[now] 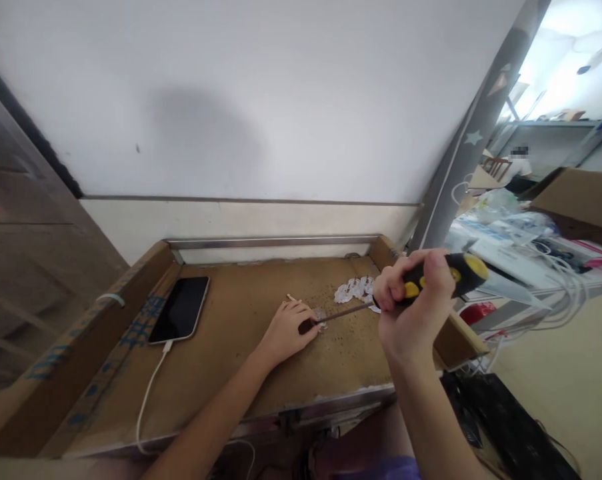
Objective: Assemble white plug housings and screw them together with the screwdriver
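Observation:
My right hand (411, 303) is wrapped round the black and yellow handle of a screwdriver (441, 277); its thin metal shaft runs left and down to a small part (319, 316) on the brown worktop (241, 360). My left hand (289, 329) rests on the worktop with its fingers pinched on that small part, right at the screwdriver's tip. The part is mostly hidden by my fingers. A little heap of small white pieces (353, 289) lies just behind the shaft, near the right rim.
A black phone (181, 309) lies face up at the worktop's left with a white cable (148, 393) running off the front edge. Cardboard walls (105, 320) line the sides. To the right, a cluttered bench (521, 247) with cables and a cardboard box (578, 200); a person sits far behind.

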